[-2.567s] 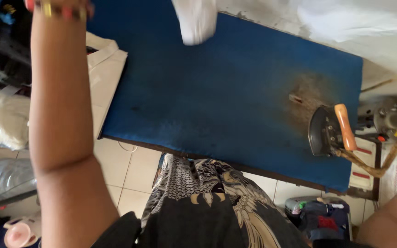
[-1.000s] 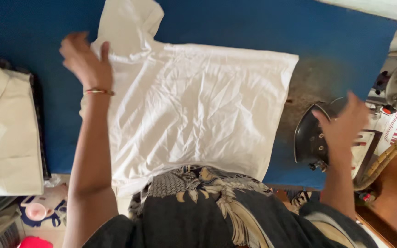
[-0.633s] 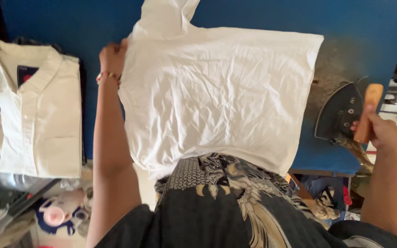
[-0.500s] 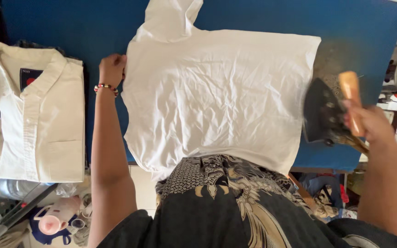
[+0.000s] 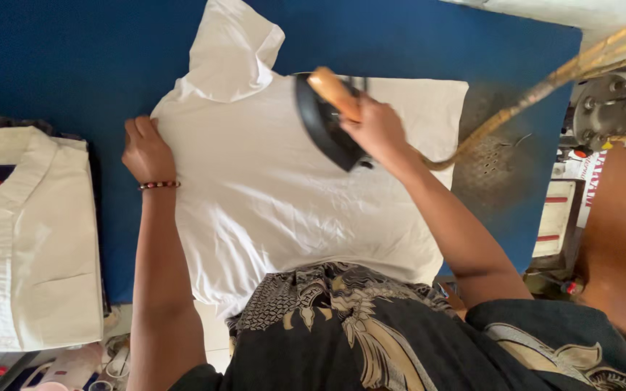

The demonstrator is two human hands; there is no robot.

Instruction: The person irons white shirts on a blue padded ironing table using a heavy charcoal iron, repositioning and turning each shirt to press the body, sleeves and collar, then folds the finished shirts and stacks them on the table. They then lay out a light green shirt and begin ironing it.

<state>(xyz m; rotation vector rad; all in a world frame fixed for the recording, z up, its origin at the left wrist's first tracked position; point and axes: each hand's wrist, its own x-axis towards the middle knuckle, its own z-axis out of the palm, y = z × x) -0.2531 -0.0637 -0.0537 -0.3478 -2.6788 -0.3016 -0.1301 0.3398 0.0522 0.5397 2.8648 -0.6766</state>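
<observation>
I am ironing: my right hand (image 5: 377, 130) grips the iron (image 5: 324, 123) on the shirt (image 5: 277, 195); my left hand (image 5: 146, 150) lies open at 9 o'clock. Next I need slow strokes.

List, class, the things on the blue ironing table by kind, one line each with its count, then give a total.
White garment spread flat, pinned by the left hand: 1
Folded white shirt at the left end: 1
Black iron with wooden handle, gripped by the right hand: 1
Total: 3
</observation>
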